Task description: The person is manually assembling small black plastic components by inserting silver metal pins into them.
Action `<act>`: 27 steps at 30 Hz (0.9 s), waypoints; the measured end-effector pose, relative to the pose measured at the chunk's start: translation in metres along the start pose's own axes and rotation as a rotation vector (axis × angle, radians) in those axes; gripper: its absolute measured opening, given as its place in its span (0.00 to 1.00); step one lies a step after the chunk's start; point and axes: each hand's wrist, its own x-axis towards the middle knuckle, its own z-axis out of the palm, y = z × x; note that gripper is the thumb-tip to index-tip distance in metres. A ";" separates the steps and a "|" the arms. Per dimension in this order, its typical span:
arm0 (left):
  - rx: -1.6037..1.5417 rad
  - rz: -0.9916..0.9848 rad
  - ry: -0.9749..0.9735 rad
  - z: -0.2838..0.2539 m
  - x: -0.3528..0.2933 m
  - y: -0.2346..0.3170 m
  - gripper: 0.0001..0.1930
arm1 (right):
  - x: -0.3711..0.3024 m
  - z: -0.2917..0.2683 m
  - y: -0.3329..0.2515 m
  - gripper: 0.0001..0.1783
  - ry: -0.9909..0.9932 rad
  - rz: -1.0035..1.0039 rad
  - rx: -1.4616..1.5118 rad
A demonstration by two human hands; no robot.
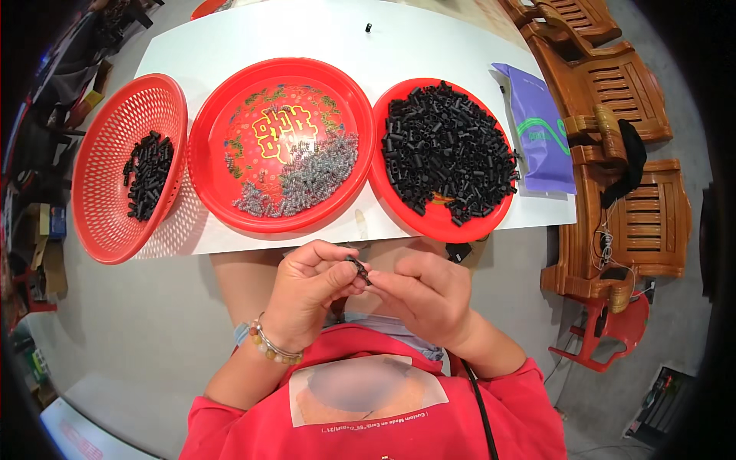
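Note:
My left hand (308, 285) pinches a small black cylindrical part (357, 268) between thumb and fingers, just in front of the table edge. The fingertips of my right hand (431, 291) are closed at the lower end of that part; whether a second small piece sits between them is hidden. Beyond my hands a red round tray (230, 84) holds a heap of small metal springs (318, 176). To its right, a red plate (494, 222) is piled with black cylindrical parts (445, 146). On the left, a tilted red perforated basket (100, 169) contains more black cylindrical parts (149, 172).
All three containers stand on a white table (429, 46). A purple packet (540, 138) lies at the table's right side, and one loose black part (368, 27) at the far side. Wooden chairs (644, 207) and a red stool (621, 330) stand to the right.

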 end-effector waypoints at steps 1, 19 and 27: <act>0.001 0.001 0.000 0.000 -0.001 0.001 0.08 | -0.001 0.000 0.001 0.15 0.001 -0.062 0.002; 0.246 0.073 -0.078 -0.002 -0.007 0.008 0.08 | -0.009 0.005 -0.012 0.19 0.020 0.012 0.011; 0.099 0.049 -0.238 0.000 -0.006 0.016 0.31 | 0.009 -0.002 -0.012 0.24 -0.254 0.122 0.156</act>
